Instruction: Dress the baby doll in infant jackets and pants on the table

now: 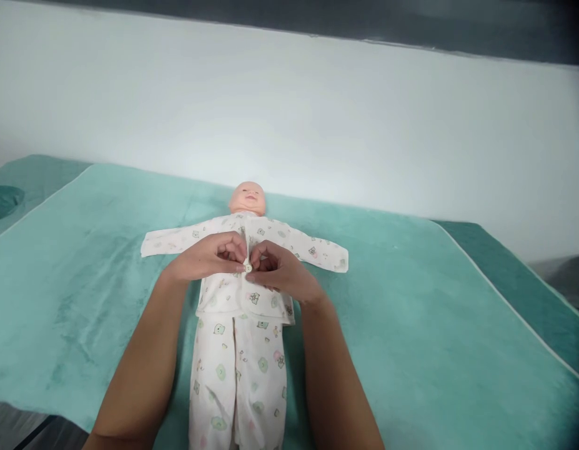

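Note:
A baby doll (247, 199) lies on its back on a teal blanket (411, 312), dressed in a white printed shirt (223, 294) and matching trousers (237, 381), sleeves spread to both sides. My left hand (209, 255) pinches the shirt's front edge at the chest. My right hand (282, 270) pinches the other edge, with a small white button (248, 267) between the two hands' fingertips. Both hands have curled fingers closed on the fabric.
The blanket covers a padded table against a white wall (317, 125). A darker green cover (528, 294) shows at the right edge and another green pad (3, 200) at the far left. The floor shows at the bottom left.

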### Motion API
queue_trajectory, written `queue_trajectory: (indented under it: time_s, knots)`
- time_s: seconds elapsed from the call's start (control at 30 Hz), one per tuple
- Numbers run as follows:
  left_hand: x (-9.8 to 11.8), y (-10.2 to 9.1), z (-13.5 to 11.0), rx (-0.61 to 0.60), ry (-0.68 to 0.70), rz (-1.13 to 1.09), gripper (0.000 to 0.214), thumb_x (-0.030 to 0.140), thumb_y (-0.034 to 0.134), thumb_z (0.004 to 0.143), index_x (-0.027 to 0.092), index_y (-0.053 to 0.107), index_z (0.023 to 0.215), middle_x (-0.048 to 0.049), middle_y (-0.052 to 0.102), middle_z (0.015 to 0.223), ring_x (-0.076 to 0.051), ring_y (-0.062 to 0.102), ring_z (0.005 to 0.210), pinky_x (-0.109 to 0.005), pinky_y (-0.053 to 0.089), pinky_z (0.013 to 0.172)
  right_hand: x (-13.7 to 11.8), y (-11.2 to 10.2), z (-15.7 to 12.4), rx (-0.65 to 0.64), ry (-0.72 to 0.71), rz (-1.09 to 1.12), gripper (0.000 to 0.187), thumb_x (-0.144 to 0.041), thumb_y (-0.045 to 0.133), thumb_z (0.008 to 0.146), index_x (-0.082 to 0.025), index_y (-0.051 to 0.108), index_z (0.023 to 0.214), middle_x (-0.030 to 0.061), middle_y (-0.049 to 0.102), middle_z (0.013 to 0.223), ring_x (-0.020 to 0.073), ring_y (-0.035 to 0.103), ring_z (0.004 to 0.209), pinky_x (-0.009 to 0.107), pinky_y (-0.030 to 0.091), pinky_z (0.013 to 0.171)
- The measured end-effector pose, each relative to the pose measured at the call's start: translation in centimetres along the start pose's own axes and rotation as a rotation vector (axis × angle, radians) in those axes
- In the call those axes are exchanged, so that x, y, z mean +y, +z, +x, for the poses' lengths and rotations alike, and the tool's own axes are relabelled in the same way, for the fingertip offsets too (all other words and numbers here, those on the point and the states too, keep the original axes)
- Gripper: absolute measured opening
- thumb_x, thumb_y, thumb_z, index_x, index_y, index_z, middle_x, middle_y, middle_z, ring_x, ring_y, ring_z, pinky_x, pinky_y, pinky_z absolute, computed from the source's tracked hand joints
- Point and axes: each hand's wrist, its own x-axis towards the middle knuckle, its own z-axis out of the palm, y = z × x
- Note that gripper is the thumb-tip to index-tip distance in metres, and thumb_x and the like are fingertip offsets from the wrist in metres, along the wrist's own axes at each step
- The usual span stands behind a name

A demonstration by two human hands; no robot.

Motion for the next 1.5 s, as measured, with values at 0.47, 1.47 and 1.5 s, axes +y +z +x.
queue_trajectory:
  time_s: [0.47,1.47,1.5]
  knots:
    - [-1.5,1.6,2.3,0.410,0.379,0.266,0.025,0.037,0.057,0.097,0.023,0.077,0.105,-0.0071,0.071,0.127,-0.023,0.057,0.129,-0.040,0.039,0.115,2.6,1.1,2.7,0.552,-0.386,-0.303,0.026,-0.034,0.062,0.091,-0.028,0.071,0.116,0.0034,0.059,0.144,0.0216,0.043,0.144,0.044,0.032,0.122]
    - [-2.0,1.9,2.7,0.543,0.184,0.498,0.012,0.032,0.070,0.086,0.023,0.065,0.080,-0.0049,0.062,0.116,-0.022,0.055,0.118,-0.040,0.042,0.107,3.0,0.8,2.8,0.573,-0.402,-0.324,0.015,-0.027,0.056,0.090,-0.026,0.071,0.093,0.0036,0.060,0.137,0.0235,0.053,0.127,0.037,0.052,0.087]
    - [-1.8,2.0,2.7,0.542,0.171,0.481,0.013,0.033,0.070,0.086,0.023,0.066,0.078,-0.0050,0.062,0.116,-0.023,0.055,0.118,-0.040,0.042,0.107,3.0,0.8,2.8,0.575,-0.398,-0.324,0.015,-0.027,0.056,0.090,-0.026,0.071,0.093,0.0035,0.060,0.137,0.0235,0.053,0.127,0.037,0.052,0.087]
